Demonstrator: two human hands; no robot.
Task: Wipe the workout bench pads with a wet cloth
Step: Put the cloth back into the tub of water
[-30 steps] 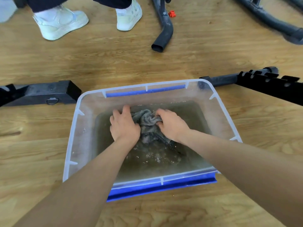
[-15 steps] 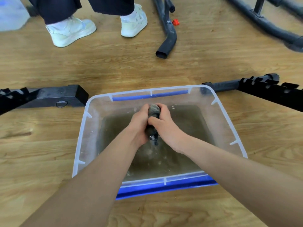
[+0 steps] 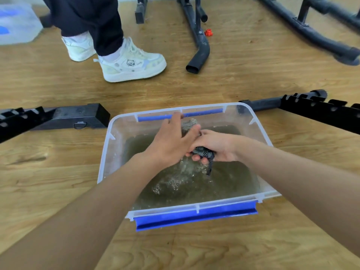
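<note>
Spare bin (image 3: 17, 24): translucent, with a blue patch showing through. It sits on the wooden floor (image 3: 58, 182) at the far left and is blurred.
Left frame bar (image 3: 58, 117): black and notched, with a metal ring on its side. It lies on the floor with its blunt end just beside the tub's far left corner.
Sneakers (image 3: 132, 63): white, on a standing person in dark trousers, on the floor beyond the tub.
Writing: the nearer sneaker carries a small printed animal-face mark. The script beside it is too small to read.
Left hand (image 3: 171, 141): wrapped on the upper end of the cloth, with the thumb laid across it. It touches the right hand.
Cloth (image 3: 190, 125): grey, bunched into a roll, held by both hands above the water over the tub's far half. A dark mesh strip hangs from its lower end.
Right hand (image 3: 216, 145): fingers curled tight round the cloth's lower end.
Tub (image 3: 109, 152): clear plastic, on the floor, with blue handles on the near and far rims.
Water (image 3: 224, 188): murky brown, filling the tub's bottom, with bubbles under the hands.
Black tube (image 3: 200, 53): an open-ended frame leg on the floor beyond the tub, with a red knob (image 3: 208, 32) beside it.
Right frame bar (image 3: 321, 110): black and notched, with its end just beside the tub's far right corner.
</note>
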